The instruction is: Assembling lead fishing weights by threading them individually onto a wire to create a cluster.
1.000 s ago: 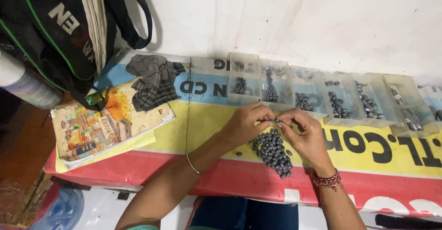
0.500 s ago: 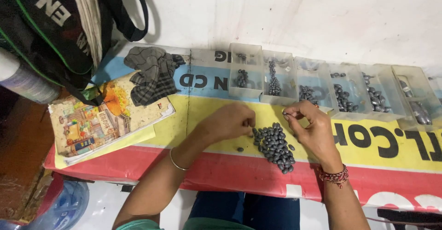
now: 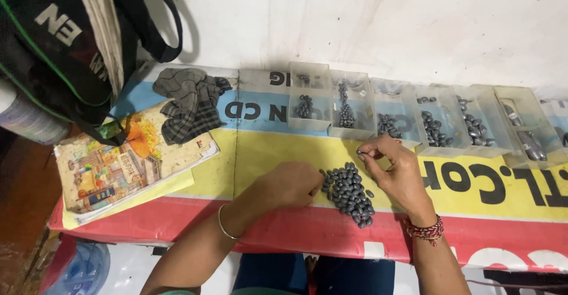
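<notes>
Head view, looking down on a bench (image 3: 195, 171) covered by a printed banner in blue, yellow and red bands. At the centre lies a heap of small dark grey oval beads (image 3: 349, 193), resting on the yellow band just above the red one. The left hand (image 3: 290, 184) lies at 9 o'clock of the heap, knuckles up and fingers curled under, its fingertips at the heap's left edge; whether they pinch a bead cannot be told, since the back of the hand hides them. The right hand (image 3: 399, 174) sits at 2 o'clock of the heap, thumb and forefinger pressed together on a single bead (image 3: 359, 151) held just above the banner. At 12 o'clock, along the wall, runs a row of clear plastic boxes (image 3: 402, 109), each holding a small lot of similar beads. At 9 o'clock, well apart from the heap, lie a checked grey cloth (image 3: 186, 103) and an illustrated book (image 3: 127, 165); a dark bag (image 3: 65, 41) hangs at 10 o'clock. Judged risks: the beads look smooth and rounded, so the pinched one could slip from the fingertips and roll; the heap sits near the bench's front edge, so a nudge from either wrist could send beads over it; and the boxes stand close together, so a bead could drop into the wrong one.
</notes>
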